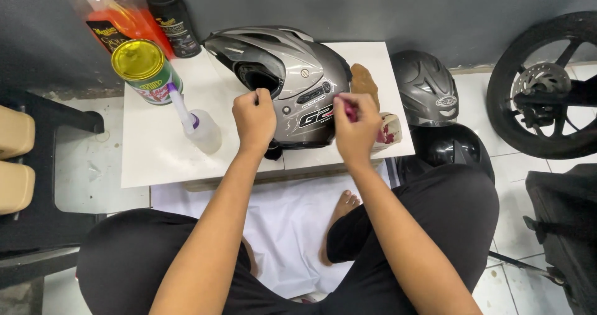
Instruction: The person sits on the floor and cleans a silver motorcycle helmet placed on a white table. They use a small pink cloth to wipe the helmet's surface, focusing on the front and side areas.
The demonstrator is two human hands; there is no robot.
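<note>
Grey helmet (pixel 292 85) on white board (pixel 155 153). L hand (pixel 254 119) fingers pinched at visor edge; R hand (pixel 356 128) clenched on small pink item (pixel 349 111), touching helmet side.

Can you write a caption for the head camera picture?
Left hand steadies a grey motorcycle helmet while right hand presses a small pink tool against it.

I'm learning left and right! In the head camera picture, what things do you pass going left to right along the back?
Orange bottle → black can → grey helmet on the table → second grey helmet → motorbike wheel.
</note>
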